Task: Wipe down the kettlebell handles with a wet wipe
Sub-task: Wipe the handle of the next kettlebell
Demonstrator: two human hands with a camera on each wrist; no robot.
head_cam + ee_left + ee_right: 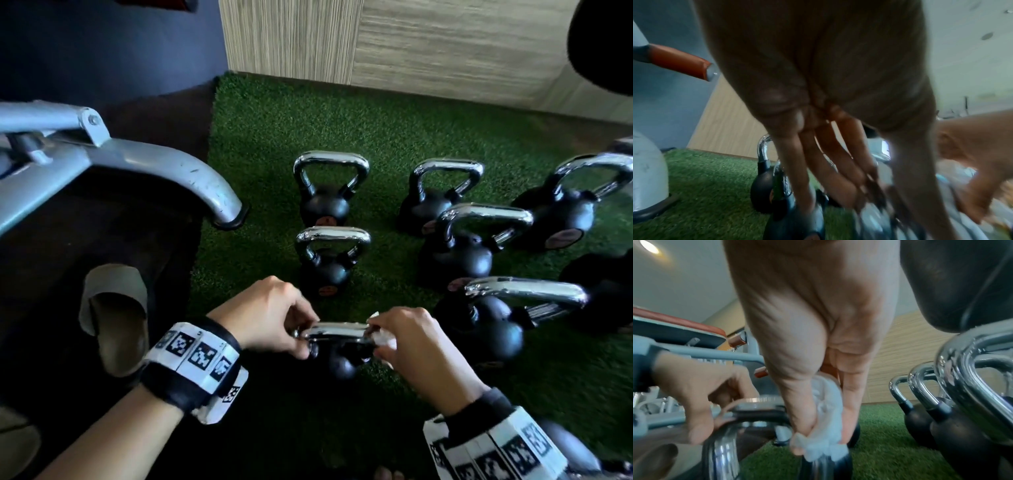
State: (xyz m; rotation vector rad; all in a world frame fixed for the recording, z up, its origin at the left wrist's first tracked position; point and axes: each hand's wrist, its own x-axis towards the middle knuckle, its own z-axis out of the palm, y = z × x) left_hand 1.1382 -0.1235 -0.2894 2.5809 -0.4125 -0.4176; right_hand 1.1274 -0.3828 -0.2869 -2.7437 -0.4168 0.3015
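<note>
Across the middle of the head view lies green artificial turf (342,130), its upper edge meeting a pale wood-grain wall (445,41) and its left edge meeting dark flooring (102,240), where a grey metal machine leg (154,164) curves down to a foot at the turf border and a slipper (116,308) sits at lower left. Six other chrome-handled kettlebells (459,240) stand in rows at centre and right, with bare turf between the rows and along the bottom. At lower centre the left hand (270,315) grips the left end of the nearest kettlebell handle (337,333), while the right hand (414,342) clamps a white wet wipe (383,337) around its right end. From the left wrist view, blurred fingers (805,170) reach down to the chrome; turf fills the lower left, with a wood panel behind it and an orange-padded bar (678,61) at upper left. From the right wrist view, the wipe (826,431) is bunched between thumb and fingers against the handle's right bend, the other hand (701,394) curls over the bar at left, more kettlebells (931,410) crowd the right edge, and open turf runs between them.
</note>
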